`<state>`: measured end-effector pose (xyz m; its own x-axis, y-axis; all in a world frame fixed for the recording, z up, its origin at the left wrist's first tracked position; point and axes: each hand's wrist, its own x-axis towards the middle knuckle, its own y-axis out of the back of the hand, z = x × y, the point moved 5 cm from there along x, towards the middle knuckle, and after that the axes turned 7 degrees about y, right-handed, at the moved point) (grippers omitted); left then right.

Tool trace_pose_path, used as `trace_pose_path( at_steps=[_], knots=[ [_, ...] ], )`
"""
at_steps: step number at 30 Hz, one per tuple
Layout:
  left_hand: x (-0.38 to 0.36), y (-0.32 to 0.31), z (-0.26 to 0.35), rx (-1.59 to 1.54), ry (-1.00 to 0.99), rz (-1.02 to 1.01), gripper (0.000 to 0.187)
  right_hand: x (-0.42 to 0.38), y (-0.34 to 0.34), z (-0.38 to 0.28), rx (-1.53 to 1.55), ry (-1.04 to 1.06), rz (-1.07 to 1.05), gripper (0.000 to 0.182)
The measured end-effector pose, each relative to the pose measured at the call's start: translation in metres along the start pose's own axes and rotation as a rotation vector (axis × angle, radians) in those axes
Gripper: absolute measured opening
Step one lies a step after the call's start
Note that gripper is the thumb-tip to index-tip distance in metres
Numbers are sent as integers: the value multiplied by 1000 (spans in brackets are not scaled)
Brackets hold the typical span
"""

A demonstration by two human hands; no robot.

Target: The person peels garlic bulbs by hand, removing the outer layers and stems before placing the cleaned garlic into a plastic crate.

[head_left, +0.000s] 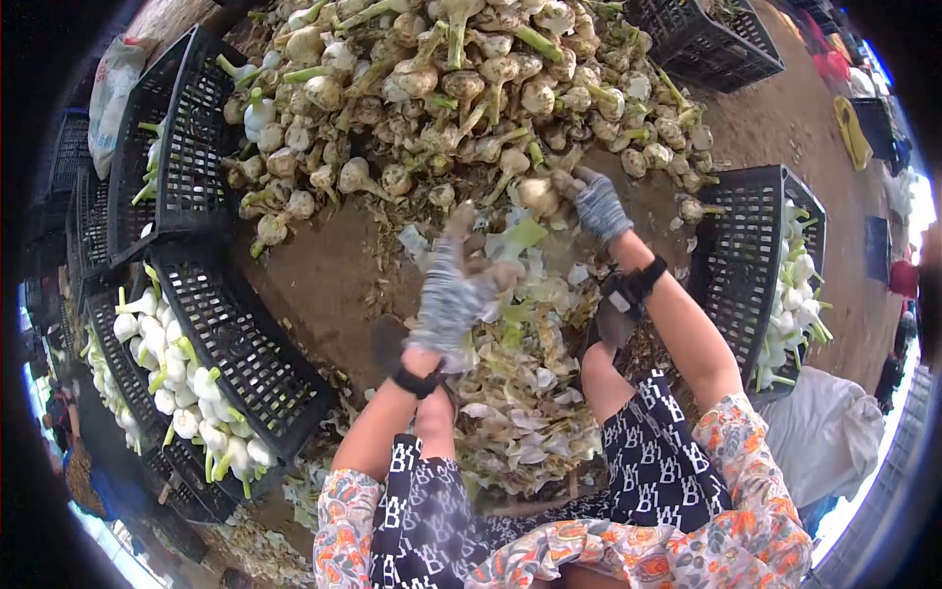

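Observation:
My left hand (453, 294), in a grey knitted glove, is over the peel litter in front of me. Its fingers point up toward the heap, the thumb stands apart, and nothing shows in it. Motion blurs it a little. My right hand (597, 204), gloved alike, is at the heap's near edge, its fingers closed at the stem end of a garlic bulb (538, 196). Beyond both hands rises a heap of unpeeled, soil-marked garlic (412, 83) with stems. Between my legs lies a pile of loose garlic skins (520, 422).
At left, black crates (240, 344) stand tilted and stacked, with cleaned white garlic (182, 378) in them. Another crate (736, 255) with white garlic (793, 294) is at right. A further black crate (706, 44) stands behind the heap. A pale sack (824, 427) lies at right.

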<state>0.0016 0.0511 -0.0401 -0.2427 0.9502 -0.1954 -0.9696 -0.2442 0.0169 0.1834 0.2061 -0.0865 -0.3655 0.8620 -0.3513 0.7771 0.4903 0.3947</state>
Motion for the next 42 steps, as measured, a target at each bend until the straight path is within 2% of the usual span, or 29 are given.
trace_pose_path(
  at_steps=[1, 2, 4, 5, 7, 10, 11, 13, 16, 17, 18, 20, 21, 24, 25, 26, 27, 28, 29, 30, 31, 33, 35, 36, 38, 40, 42],
  knots=[
    [2, -8, 5, 173, -111, 28, 73, -10, -12, -9, 16, -35, -39, 40],
    [2, -15, 11, 349, -222, 56, 78, -21, -22, -27, 22, 67, -66, 38],
    [5, -22, 5, 25, -123, 33, 79, -41, -36, -62, 39, 276, -117, 34],
    [6, -21, -9, -187, -27, 33, 76, -46, -38, -68, 151, 157, -173, 34],
    [3, -17, 4, -222, -33, 23, 73, -55, -40, -74, 368, -84, -277, 33],
    [1, -12, 10, -360, 28, -28, 70, -53, -35, -89, 127, 256, -213, 29],
    [1, -10, 10, -408, 68, -48, 70, -58, -33, -90, 309, 165, -247, 25],
    [2, -8, 20, -525, 92, -33, 65, -63, -30, -92, 393, 112, -268, 23],
    [-1, -8, 21, -837, 347, -166, 58, -68, -34, -85, 512, 16, -308, 20],
    [1, -11, 22, -781, 345, -14, 47, -69, -35, -81, 521, -30, -343, 20],
    [0, -10, 22, -788, 413, -19, 45, -71, -37, -78, 529, -76, -377, 20],
    [-2, -7, 19, -799, 549, -31, 43, -70, -39, -83, 387, 57, -354, 20],
    [-5, -3, 8, -732, 756, 103, 45, -71, -41, -86, 316, 124, -341, 21],
    [3, -2, -1, -706, 787, 175, 50, -75, -43, -84, 55, 362, -268, 22],
    [4, 3, -6, -645, 877, -34, 52, -78, -43, -90, 24, 482, -276, 22],
    [4, 2, -9, -664, 894, -36, 55, -82, -43, -95, -7, 600, -285, 21],
    [5, -3, -1, -684, 909, -38, 59, -85, -47, -93, 104, 590, -326, 20],
    [7, -6, 2, -703, 926, -41, 63, -86, -48, -88, 179, 458, -358, 20],
    [7, -4, -25, -688, 997, -99, 68, -89, -48, -85, 252, 323, -388, 19],
    [6, 3, -20, -527, 989, -108, 68, -91, -49, -80, 322, 189, -415, 19],
    [7, 9, -12, -366, 976, -117, 68, -90, -46, -82, 377, 247, -365, 19],
    [13, 12, 8, -252, 692, 1, 55, -84, -44, -69, 383, 219, -309, 18],
    [14, 22, 31, 22, 88, 222, 28, -84, -38, -61, 374, 203, -272, 20],
    [8, 22, 52, 160, -215, 326, 25, -85, -37, -62, 384, 203, -248, 22],
    [-1, 9, 66, 310, -202, 181, 27, -86, -35, -64, 405, 204, -198, 26],
    [-2, 3, 67, 376, -134, 91, 29, -88, -32, -73, 283, 403, -117, 31],
    [5, 1, 50, 352, -15, 62, 30, -90, -29, -79, 194, 503, -101, 34]
  ],
)
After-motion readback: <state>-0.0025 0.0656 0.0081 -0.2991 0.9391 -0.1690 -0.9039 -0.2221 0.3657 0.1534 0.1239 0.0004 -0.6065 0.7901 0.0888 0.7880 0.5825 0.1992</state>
